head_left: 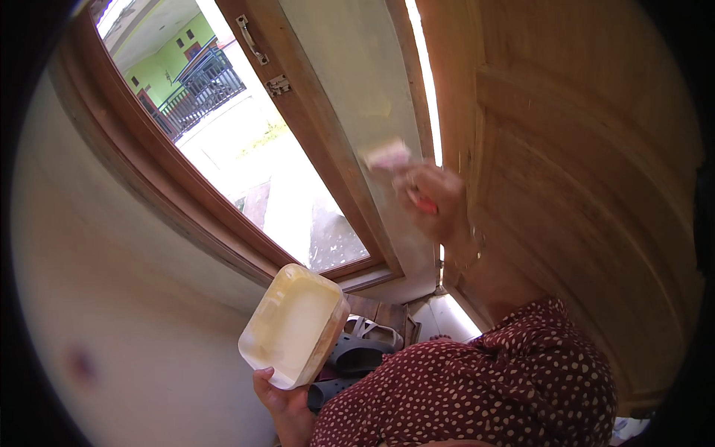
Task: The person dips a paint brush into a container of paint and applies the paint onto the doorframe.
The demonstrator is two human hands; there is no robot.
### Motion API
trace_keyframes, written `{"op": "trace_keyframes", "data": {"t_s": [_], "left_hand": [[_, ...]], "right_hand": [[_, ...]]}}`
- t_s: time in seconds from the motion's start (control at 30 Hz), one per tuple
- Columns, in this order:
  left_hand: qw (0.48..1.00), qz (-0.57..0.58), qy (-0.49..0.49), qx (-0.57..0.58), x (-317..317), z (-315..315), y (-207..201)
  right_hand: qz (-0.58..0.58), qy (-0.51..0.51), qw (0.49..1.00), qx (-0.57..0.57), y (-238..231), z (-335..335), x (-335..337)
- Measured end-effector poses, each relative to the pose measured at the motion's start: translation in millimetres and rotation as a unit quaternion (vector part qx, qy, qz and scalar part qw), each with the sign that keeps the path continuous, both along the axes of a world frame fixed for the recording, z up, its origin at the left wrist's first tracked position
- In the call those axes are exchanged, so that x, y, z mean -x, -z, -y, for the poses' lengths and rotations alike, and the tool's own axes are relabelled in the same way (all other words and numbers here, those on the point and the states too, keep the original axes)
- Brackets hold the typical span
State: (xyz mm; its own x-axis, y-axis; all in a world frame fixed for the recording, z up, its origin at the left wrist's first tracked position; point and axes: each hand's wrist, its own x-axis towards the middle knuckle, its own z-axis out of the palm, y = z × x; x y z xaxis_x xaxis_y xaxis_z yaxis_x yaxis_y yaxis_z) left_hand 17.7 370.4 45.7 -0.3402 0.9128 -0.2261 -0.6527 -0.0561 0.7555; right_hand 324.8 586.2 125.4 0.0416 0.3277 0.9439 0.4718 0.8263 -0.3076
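My right hand (436, 192) is raised and closed around the reddish handle of a paintbrush (389, 154). The bristles, pale and blurred by motion, point left toward the light wall strip (365, 82) between the window frame and the wooden door; I cannot tell whether they touch it. Low on the left, my left hand (283, 398) grips the lower edge of a rectangular plastic tub (331, 339), its thumb over the rim. Cream-coloured paint (298, 320) lies in the tub, which tilts toward me.
A brown wooden window frame (328, 134) with a metal handle (252, 39) stands ahead. At right is a panelled wooden door (566, 164). Grey clog shoes (357, 354) sit below, beside the tub. The left side is a plain wall (134, 298).
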Motion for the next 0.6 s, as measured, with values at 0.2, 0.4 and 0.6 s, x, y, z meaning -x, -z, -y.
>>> {"op": "trace_keyframes", "data": {"t_s": [0.2,0.4,0.6], "left_hand": [[1.0,0.015,0.007,0.007,-5,-2,-6],[1.0,0.011,0.004,0.0,-11,-12,-16],[1.0,0.005,0.015,-0.005,-12,-14,-35]], "right_hand": [[0.018,0.014,0.982,0.186,51,-40,-17],[-0.017,-0.005,0.984,0.178,-83,-76,-23],[-0.049,0.011,0.997,-0.051,-235,-74,-26]]}}
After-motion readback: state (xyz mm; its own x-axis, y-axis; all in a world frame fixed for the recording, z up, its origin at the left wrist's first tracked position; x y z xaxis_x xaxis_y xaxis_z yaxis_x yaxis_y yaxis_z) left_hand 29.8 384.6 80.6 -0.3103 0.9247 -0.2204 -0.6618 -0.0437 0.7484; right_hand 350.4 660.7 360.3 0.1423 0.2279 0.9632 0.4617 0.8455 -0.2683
